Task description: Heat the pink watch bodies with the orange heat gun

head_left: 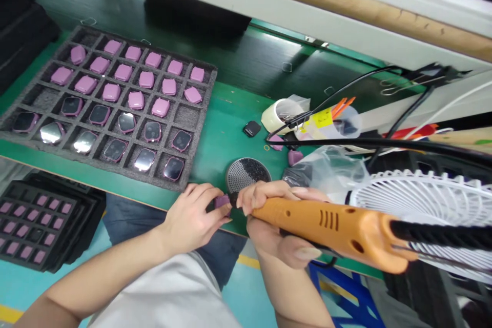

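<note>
My left hand [194, 215] is closed around a small purple watch case [222, 202] at the front edge of the green table. My right hand [277, 215] grips an orange electric screwdriver [323, 223] lying almost level, its black cord running off to the right. Its dark tip meets or nearly meets the watch case; contact cannot be made out. Just beyond the hands sits a round perforated metal disc [248, 174], partly covered by my right fingers. Left of them lies a grey foam tray [184, 115] of watch cases, some purple side up, others showing dark glass.
A white fan [415, 195] stands close on the right. Behind the disc are a cream tape roll [271, 115], a cup [351, 123] with orange sticks, a plastic bag [334, 164] and black cables [346, 87]. More stacked trays [49, 205] are below left.
</note>
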A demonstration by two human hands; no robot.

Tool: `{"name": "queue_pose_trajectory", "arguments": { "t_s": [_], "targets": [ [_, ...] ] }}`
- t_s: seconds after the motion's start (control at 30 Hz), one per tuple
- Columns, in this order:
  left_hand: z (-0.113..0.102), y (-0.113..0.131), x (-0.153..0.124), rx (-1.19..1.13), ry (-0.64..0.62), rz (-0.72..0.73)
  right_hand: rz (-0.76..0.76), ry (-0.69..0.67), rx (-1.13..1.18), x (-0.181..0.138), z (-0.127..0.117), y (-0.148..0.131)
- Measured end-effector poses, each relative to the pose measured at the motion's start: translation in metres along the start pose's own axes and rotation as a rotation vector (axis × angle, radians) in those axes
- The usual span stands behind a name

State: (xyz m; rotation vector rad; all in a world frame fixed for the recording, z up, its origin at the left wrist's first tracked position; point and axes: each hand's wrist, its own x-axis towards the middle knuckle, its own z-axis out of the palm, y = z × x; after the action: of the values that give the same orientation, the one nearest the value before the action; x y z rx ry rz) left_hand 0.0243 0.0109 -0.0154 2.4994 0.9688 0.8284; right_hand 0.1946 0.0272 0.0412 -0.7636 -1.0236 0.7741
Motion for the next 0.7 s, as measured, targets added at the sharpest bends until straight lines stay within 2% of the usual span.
{"name": "queue_pose_trajectory", "arguments": {
  "t_s": [0.13, 0.3, 0.4, 0.5, 0.57, 0.7],
  "targets": [
    [0.000, -0.002, 0.001, -0.007, 0.006, -0.005, -0.012, 0.030, 0.011, -0.002, 0.002, 0.004],
    [0.003, -0.004, 0.001, -0.018, 0.016, 0.002, 0.030, -0.083, 0.070, 0.003, -0.004, 0.004],
    [0.000, 0.002, -0.003, -0.050, 0.040, -0.012, 0.062, -0.074, 0.137, 0.009, -0.013, -0.001],
    [-0.020, 0.005, -0.004, -0.155, 0.057, -0.058, 0.014, -0.020, 0.153, 0.015, -0.025, -0.003],
    [-0.042, -0.005, 0.004, -0.181, 0.105, -0.058, -0.039, 0.000, 0.150, 0.017, -0.029, -0.001],
    [-0.092, -0.058, 0.046, 0.070, 0.250, -0.070, -0.062, -0.050, 0.177, 0.019, -0.027, 0.004]
  ]
}}
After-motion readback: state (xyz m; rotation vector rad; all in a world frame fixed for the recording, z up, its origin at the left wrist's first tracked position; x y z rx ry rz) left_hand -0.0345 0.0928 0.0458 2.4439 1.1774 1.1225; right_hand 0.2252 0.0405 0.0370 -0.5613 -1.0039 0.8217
